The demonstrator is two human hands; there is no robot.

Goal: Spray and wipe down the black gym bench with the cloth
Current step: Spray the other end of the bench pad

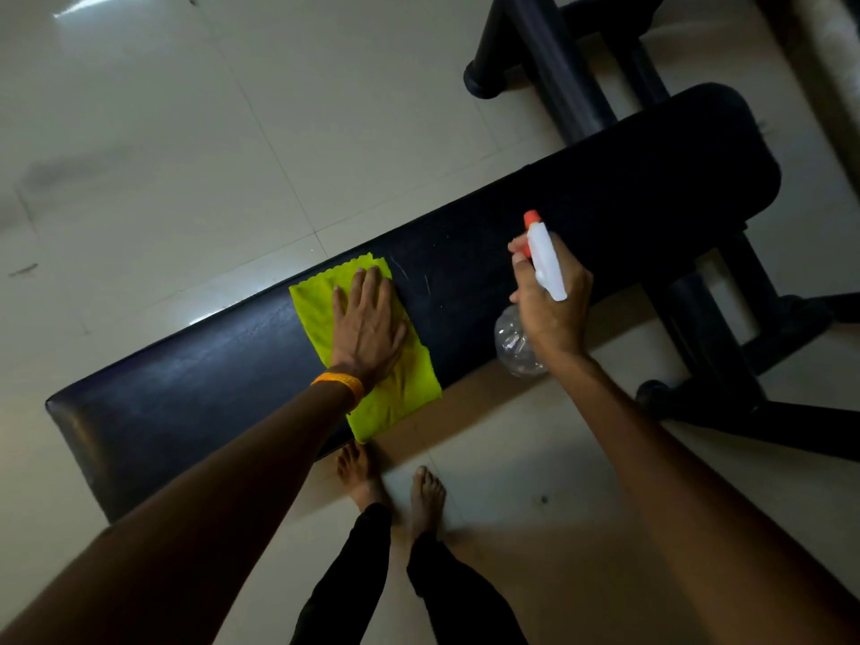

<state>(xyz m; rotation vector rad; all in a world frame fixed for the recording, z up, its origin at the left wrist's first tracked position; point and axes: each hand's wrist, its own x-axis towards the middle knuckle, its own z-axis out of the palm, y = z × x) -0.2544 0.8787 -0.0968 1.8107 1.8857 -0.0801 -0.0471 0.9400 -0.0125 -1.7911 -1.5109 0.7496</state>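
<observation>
The black padded gym bench (581,216) runs diagonally from lower left to upper right. A yellow-green cloth (316,304) lies across its middle. My left hand (367,328) presses flat on the cloth with straight fingers; an orange band circles that wrist. My right hand (549,295) grips a clear spray bottle (514,346) with a white head and orange nozzle, a finger on the trigger. The nozzle points over the bench's right half, above the pad.
The bench's dark metal legs and frame (726,337) spread out at the right. Another dark frame (549,62) stands at the top. Pale floor tiles (163,155) surround the bench. My bare feet (395,486) stand close to the bench's near edge.
</observation>
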